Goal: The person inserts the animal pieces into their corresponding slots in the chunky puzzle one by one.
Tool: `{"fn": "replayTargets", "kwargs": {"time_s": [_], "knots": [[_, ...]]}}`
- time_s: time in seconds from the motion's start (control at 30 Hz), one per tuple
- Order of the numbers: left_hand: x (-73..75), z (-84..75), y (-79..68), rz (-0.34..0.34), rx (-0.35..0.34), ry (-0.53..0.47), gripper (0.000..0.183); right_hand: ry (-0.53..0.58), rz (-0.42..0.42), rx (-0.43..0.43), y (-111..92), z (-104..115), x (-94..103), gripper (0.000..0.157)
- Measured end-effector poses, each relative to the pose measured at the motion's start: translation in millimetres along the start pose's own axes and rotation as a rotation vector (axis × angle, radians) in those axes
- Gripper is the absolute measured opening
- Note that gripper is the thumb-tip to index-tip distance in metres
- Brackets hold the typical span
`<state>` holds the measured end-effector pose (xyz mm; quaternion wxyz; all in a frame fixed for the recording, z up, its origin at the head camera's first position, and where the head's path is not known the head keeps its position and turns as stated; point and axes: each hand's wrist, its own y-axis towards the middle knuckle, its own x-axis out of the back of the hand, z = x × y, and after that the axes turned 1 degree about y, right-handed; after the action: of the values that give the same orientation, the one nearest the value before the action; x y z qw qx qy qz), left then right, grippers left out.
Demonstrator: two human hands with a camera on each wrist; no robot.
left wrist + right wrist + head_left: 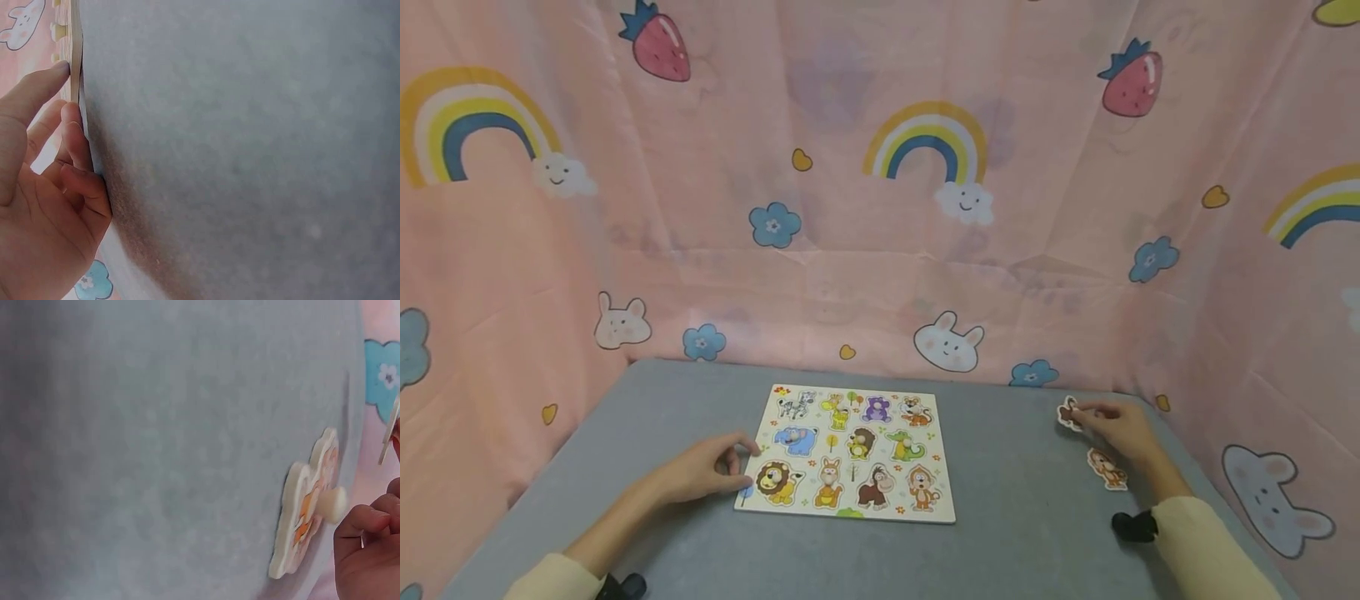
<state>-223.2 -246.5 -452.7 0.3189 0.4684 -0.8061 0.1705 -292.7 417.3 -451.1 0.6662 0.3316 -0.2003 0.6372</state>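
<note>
A white animal puzzle board [865, 508] lies on the table, with pictures of a lion, elephant, zebra, crocodile and other animals across it. At its left edge is my left hand [703, 471], thumb and index fingertips resting on the border a little apart. The left wrist view shows the board's side edge [76, 56] right at the fingertips. My right hand [1116, 429] pinches a small brown animal puzzle piece [1067, 414] at the table's far right. Just nearer than that hand lies an orange-brown animal puzzle piece [1107, 471], its pale knob [333, 505] facing up.
A grey cloth covers the table [1015, 517]. Pink fabric [850, 283] printed with rainbows, strawberries and rabbits hangs behind it and along both sides. Dark straps [1135, 527] are worn at both wrists over cream sleeves.
</note>
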Motion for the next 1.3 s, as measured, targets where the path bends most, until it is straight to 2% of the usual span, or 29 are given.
{"fn": "replayTargets", "kwargs": {"time_s": [0.17,0.3,0.43,0.7,0.87,0.97,1.1,1.3], "knots": [[-1.0,0.3,0.0,-0.005,0.005,0.002,0.036,0.015,-0.004,0.022,-3.3,10.9,-1.1,0.045],[-1.3,0.6,0.2,-0.009,0.002,0.005,0.037,0.039,0.004,0.084,-4.6,21.2,-6.0,0.036],[-1.2,0.9,-0.2,-0.012,0.003,0.003,0.037,0.111,0.028,0.140,-3.8,30.6,-13.7,0.029],[-1.5,0.4,0.3,-0.009,0.004,0.000,0.037,0.106,0.034,0.156,-2.7,47.5,-27.6,0.028],[-1.4,1.2,0.2,-0.010,0.000,-0.003,0.036,0.169,0.045,0.172,-2.7,61.3,-38.3,0.027],[-1.4,1.1,-0.1,-0.009,-0.001,-0.004,0.036,0.192,0.055,0.189,-2.6,68.5,-44.3,0.026],[-1.6,-0.2,-0.7,-0.007,0.002,0.000,0.036,0.189,0.048,0.263,-1.3,74.3,-50.4,0.019],[-1.3,0.2,-0.6,-0.005,-0.002,-0.004,0.036,0.214,0.057,0.285,-1.2,82.0,-55.6,0.017]]}}
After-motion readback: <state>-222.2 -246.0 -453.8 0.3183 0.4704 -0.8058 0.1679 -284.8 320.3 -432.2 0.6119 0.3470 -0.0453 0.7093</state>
